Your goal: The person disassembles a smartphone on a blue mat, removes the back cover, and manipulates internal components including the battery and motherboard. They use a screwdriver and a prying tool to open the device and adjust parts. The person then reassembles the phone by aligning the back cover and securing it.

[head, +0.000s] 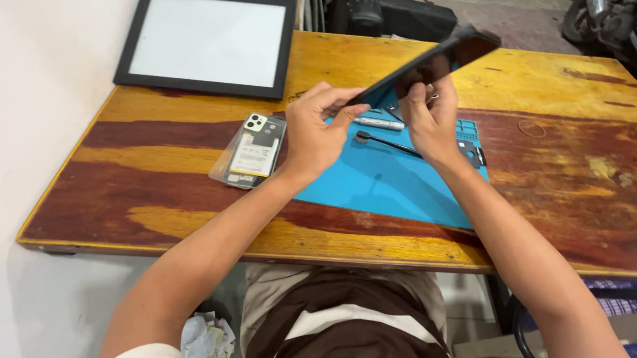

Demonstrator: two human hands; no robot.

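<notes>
Above the blue work mat [380,185] near the table's [564,180] far edge, the dark phone screen panel [431,61] is raised, left hand [314,129] pinching its near end, right hand [428,116] clamped beneath. Thin, stiff, probably light, slippery and fragile: best held by the edges.
</notes>
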